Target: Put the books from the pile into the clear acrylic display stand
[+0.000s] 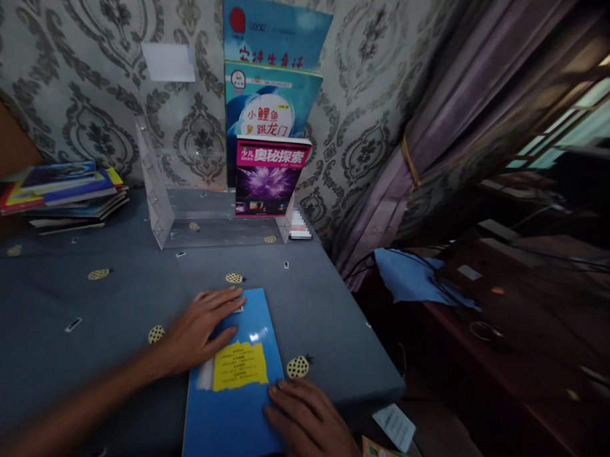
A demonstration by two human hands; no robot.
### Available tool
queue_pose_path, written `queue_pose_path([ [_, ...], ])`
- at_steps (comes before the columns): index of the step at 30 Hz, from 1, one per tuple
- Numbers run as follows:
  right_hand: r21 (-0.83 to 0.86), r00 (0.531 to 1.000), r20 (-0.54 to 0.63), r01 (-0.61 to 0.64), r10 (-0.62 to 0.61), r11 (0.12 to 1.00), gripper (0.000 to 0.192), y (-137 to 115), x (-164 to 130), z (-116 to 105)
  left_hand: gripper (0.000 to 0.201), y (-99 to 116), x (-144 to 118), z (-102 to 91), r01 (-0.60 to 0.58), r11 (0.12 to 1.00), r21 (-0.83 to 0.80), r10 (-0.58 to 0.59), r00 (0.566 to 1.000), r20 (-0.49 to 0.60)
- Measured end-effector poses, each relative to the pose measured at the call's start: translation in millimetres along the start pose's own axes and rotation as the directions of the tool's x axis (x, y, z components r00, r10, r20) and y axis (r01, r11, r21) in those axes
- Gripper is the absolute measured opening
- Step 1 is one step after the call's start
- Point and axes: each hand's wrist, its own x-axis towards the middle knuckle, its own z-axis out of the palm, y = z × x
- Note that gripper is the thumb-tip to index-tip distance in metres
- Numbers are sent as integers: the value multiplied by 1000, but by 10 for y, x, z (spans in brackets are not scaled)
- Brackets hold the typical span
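A blue book (pixel 233 419) with a yellow text patch lies on the cloth-covered table in front of me. Across its upper left part rests my left hand (pixel 196 331), fingers stretched out and thumb apart. My right hand (pixel 311 419) touches the lower right edge of the book with its fingertips, fingers extended and slightly bent. Neither hand is closed around anything. Behind the book stands a clear acrylic rack (pixel 199 233). At its right side are a pink and purple book (pixel 271 181), a teal book (pixel 272 97) and a taller blue book (pixel 279 31), all upright.
A stack of books (pixel 69 193) sits at the left on the patterned tablecloth (pixel 117 308). A white label (pixel 169 62) shows above the rack's left side. Right of the table hangs a tied curtain (pixel 387 165). Beyond lies a blue cloth (pixel 418 276) among cables; papers (pixel 395 426) lie below the table edge.
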Motion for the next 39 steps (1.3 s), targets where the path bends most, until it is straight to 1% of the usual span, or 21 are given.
queue_pose_path([
  [3, 42, 989, -142, 35, -29, 998, 31, -33, -78, 61, 50, 97, -94, -9, 27, 999, -33, -25, 999, 44],
  [4, 62, 987, -153, 49, -39, 997, 31, -32, -85, 64, 50, 117, -114, -20, 34, 998, -52, -31, 998, 54],
  [6, 115, 992, -120, 64, -50, 991, 29, -18, -55, 29, 50, 141, -133, -60, 45, 994, -98, -38, 996, 75],
  [9, 206, 989, -119, 108, -84, 973, 27, 22, 135, -128, 51, 143, -115, -160, 67, 978, -196, -40, 990, 138],
  [10, 235, 985, -140, 128, -97, 964, 27, 40, 237, -203, 51, 136, -99, -201, 83, 968, -238, -46, 986, 160],
  [11, 257, 974, -205, 151, -99, 955, 28, 59, 355, -286, 52, 126, -80, -242, 105, 953, -285, -54, 982, 180],
  [12, 288, 971, -227, 136, -71, 948, 26, 80, 482, -371, 53, 114, -59, -282, 133, 931, -339, -68, 978, 197],
  [13, 318, 973, -216, 152, -84, 936, 24, 106, 613, -455, 54, 99, -37, -318, 167, 901, -400, -86, 974, 211],
  [15, 406, 980, -198, 94, -13, 909, 29, 170, 868, -593, 56, 62, 9, -374, 230, 810, -539, -119, 965, 233],
  [17, 481, 976, -196, 10, 96, 877, 27, 257, 1079, -652, 61, 21, 49, -404, 282, 680, -677, -157, 958, 241],
  [19, 527, 947, -225, -78, 227, 846, 27, 371, 1223, -603, 71, -21, 79, -404, 315, 527, -789, -201, 949, 245],
  [21, 560, 910, -233, -163, 344, 812, 33, 502, 1298, -448, 79, -60, 99, -382, 325, 378, -867, -258, 936, 239],
  [22, 576, 897, -211, -207, 388, 791, 35, 570, 1312, -341, 82, -77, 107, -368, 311, 320, -895, -286, 932, 222],
  [24, 619, 878, -144, -279, 456, 734, 37, 700, 1312, -106, 84, -100, 124, -346, 253, 249, -935, -344, 925, 158],
  [26, 699, 855, -26, -355, 518, 621, 37, 806, 1297, 103, 85, -112, 147, -343, 187, 217, -958, -367, 925, 98],
  [28, 755, 829, 99, -423, 550, 501, 38, 878, 1294, 239, 86, -121, 175, -360, 146, 179, -973, -340, 937, 78],
  [30, 772, 805, 184, -474, 564, 425, 40, 916, 1310, 293, 79, -136, 199, -380, 132, 152, -980, -332, 940, 75],
  [32, 786, 788, 236, -499, 568, 365, 41, 929, 1337, 300, 67, -163, 213, -390, 150, 143, -978, -378, 922, 86],
  [35, 828, 765, 346, -521, 543, 208, 45, 931, 1355, 311, 60, -222, 214, -383, 234, 119, -965, -453, 877, 157],
  [37, 817, 731, 431, -565, 529, 114, 48, 942, 1341, 341, 61, -265, 206, -381, 304, 115, -946, -467, 857, 219],
  [39, 782, 686, 487, -618, 541, 79, 52, 967, 1319, 370, 59, -301, 196, -396, 400, 149, -904, -467, 834, 293],
])
